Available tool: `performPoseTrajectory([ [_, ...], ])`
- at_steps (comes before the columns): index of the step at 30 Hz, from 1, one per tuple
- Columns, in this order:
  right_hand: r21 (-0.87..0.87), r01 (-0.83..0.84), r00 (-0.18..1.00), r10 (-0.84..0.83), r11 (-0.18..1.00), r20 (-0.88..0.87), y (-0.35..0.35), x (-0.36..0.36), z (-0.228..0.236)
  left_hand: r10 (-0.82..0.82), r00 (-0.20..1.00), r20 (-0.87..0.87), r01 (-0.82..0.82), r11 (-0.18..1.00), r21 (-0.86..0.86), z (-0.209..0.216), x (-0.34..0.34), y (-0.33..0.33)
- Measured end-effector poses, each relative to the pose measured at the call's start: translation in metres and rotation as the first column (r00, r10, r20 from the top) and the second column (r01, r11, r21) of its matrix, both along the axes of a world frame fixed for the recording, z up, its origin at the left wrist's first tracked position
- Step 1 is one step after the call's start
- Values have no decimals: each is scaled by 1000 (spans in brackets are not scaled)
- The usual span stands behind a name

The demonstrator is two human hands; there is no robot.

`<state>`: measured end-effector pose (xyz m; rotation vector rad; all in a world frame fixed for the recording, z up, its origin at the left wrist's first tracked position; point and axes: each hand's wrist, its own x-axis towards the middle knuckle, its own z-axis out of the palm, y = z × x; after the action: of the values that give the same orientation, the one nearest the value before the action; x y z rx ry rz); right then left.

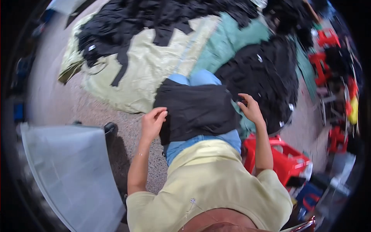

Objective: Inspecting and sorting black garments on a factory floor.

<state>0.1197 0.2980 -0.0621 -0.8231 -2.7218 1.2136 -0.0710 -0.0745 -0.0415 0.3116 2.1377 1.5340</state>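
A black garment point(201, 110) lies folded flat across my lap, over blue jeans point(227, 138). At its left edge my left hand point(152, 124) is closed, thumb and fingertips pinched together on the cloth. My right hand point(252, 110) hovers just off the garment's right side, fingers curved and apart, with nothing in them. What kind of garment it is cannot be made out.
Ahead on the floor, a pile of black garments point(127, 23) covers a pale yellow sheet point(148, 62) and a green sheet point(232, 38). Another black heap point(266, 77) lies front right. A red plastic stool point(280, 154) stands at my right, a pale grey panel point(73, 166) at my left.
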Motion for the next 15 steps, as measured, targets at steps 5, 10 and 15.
performPoseTrajectory([
  [5, -465, 93, 993, -45, 880, 113, 0, 76, -49, -64, 994, 92, 56, 994, 89, 6, 50, 30],
  [10, -659, 96, 994, -106, 746, 25, -21, 82, -48, -277, 958, -72, 279, 960, 13, 15, 78, 55],
  [15, -489, -77, 982, -18, 869, -186, -7, 68, 1, -355, 889, -290, 347, 934, -82, 18, 90, 72],
])
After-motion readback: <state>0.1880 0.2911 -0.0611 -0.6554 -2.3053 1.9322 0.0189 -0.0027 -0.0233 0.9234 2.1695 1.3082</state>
